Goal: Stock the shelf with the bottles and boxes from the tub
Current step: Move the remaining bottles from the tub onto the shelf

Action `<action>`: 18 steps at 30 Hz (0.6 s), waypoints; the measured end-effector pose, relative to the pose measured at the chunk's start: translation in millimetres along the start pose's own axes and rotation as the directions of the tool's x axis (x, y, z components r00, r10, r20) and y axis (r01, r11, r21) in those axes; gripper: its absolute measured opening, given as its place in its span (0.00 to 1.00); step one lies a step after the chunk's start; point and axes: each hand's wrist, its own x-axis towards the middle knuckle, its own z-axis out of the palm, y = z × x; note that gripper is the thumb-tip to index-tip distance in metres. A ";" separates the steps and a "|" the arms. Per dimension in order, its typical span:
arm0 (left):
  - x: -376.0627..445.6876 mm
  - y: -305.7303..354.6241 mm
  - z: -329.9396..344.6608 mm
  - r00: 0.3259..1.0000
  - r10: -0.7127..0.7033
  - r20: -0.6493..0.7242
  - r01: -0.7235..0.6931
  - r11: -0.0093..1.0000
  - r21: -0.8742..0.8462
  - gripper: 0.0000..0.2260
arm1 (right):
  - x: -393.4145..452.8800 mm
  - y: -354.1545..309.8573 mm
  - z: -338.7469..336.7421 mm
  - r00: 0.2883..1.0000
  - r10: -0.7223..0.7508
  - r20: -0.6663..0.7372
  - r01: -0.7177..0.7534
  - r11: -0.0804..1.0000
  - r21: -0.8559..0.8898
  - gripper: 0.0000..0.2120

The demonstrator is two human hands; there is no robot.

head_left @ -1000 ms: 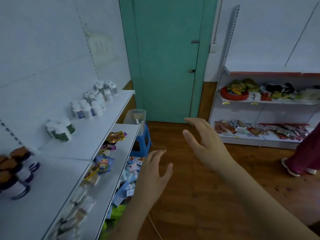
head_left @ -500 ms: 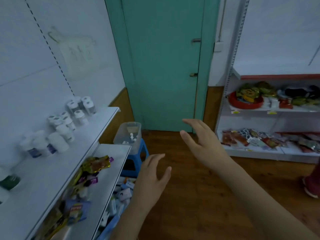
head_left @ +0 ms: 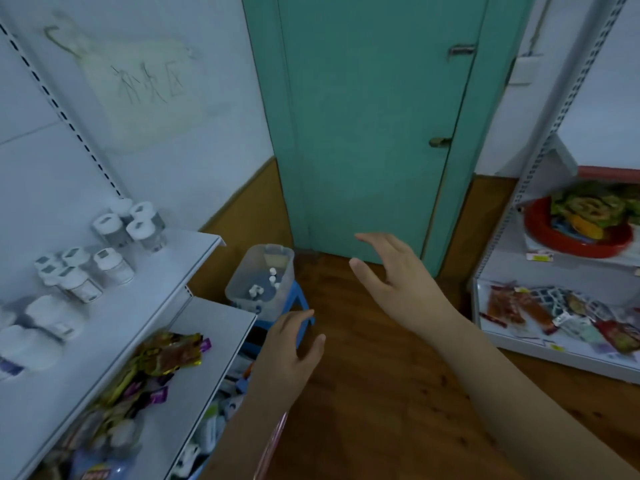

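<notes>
A clear plastic tub stands on a blue stool by the end of the left shelf, with a few small white bottles and a box inside. My left hand is open and empty, just in front of the stool and below the tub. My right hand is open and empty, raised to the right of the tub, fingers spread toward it. The upper white shelf on the left carries several white-capped bottles.
The lower left shelf holds snack packets, with small boxes on the level beneath. A green door is straight ahead. On the right, another white shelf unit carries a red tray and packets. The floor is brown wood.
The view has moved forward along the left shelf toward the tub, which now looks closer. Both hands stay open and empty and have advanced with it.
</notes>
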 end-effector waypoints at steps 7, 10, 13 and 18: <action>120.1 -49.5 14.3 0.996 -0.058 0.069 0.055 0.998 0.041 0.23 | 115.1 48.3 36.2 1.000 0.016 0.020 -0.016 1.000 0.006 0.26; 179.9 -78.3 14.1 0.996 -0.065 0.068 0.064 0.998 0.015 0.25 | 177.5 60.1 56.4 0.999 0.007 0.046 -0.007 1.000 0.002 0.26; 238.3 -100.9 1.5 0.996 -0.078 0.032 0.078 0.997 -0.009 0.28 | 248.2 61.5 75.9 0.997 -0.020 0.075 0.021 1.000 -0.019 0.25; 325.1 -125.9 -37.2 0.994 -0.103 -0.047 0.102 0.995 -0.022 0.30 | 352.4 51.5 106.7 0.990 -0.064 0.128 0.067 0.997 -0.023 0.25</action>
